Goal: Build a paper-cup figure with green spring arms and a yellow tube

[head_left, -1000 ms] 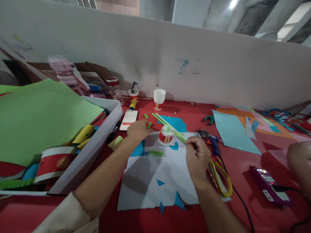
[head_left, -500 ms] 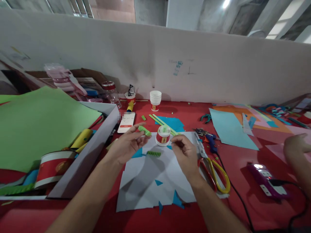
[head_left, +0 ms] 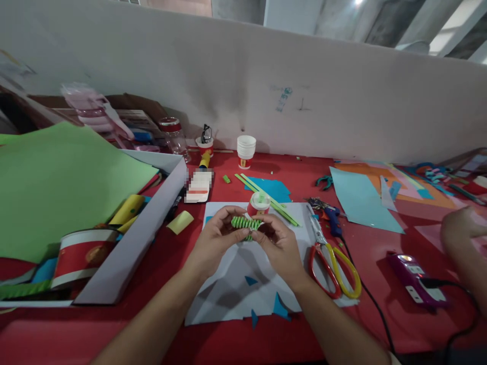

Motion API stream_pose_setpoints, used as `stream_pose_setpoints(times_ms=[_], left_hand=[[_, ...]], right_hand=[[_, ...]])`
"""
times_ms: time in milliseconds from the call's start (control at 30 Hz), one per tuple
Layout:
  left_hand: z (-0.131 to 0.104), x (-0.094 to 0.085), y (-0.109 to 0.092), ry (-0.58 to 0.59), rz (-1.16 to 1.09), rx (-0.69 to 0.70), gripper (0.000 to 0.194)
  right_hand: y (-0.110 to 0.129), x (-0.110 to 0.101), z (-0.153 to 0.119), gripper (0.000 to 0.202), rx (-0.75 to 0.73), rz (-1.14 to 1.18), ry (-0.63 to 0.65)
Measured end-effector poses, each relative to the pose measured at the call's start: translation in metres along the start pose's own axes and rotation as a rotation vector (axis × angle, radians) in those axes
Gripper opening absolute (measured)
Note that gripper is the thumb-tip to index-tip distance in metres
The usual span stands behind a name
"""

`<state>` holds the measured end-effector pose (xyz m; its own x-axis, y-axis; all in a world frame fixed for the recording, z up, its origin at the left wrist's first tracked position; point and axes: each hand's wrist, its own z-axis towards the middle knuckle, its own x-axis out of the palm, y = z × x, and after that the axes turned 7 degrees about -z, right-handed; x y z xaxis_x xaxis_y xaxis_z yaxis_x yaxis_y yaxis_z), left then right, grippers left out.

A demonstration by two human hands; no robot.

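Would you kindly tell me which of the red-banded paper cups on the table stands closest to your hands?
The single cup on the white sheet, just behind both hands holding the green paper spring. The stacked cups and the cup with glasses stand back by the wall.

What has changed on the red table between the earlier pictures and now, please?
Both hands came together from apart: the left hand, which lifted a small green piece, and the right hand, which left the green strips, now hold one green accordion-folded paper strip between them. The folded piece lying on the white sheet is gone. The scissors and paper cup stayed put.

Head-worn camera looks forward and down, close.
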<state>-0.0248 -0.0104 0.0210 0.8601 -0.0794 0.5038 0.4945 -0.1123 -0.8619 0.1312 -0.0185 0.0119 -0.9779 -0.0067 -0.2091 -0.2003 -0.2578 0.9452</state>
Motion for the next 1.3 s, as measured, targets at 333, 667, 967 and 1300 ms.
stream_pose_setpoints(times_ms=[333, 667, 967, 1300], left_hand=[[-0.002, -0.001, 0.0, 0.096, 0.033, 0.012, 0.025], [0.003, -0.007, 0.002, 0.048, 0.045, -0.06, 0.026], [0.001, -0.005, -0.005, -0.032, -0.047, -0.084, 0.029], [0.003, -0.003, -0.007, -0.038, -0.196, -0.131, 0.029]], right_hand=[[-0.005, -0.005, 0.001, 0.026, -0.141, -0.08, 0.058], [0.004, -0.03, 0.002, 0.031, -0.088, -0.187, -0.057], [-0.042, -0.171, 0.01, 0.026, 0.409, -0.87, -0.41], [-0.05, -0.179, 0.024, 0.01, 0.589, -0.632, -0.309]])
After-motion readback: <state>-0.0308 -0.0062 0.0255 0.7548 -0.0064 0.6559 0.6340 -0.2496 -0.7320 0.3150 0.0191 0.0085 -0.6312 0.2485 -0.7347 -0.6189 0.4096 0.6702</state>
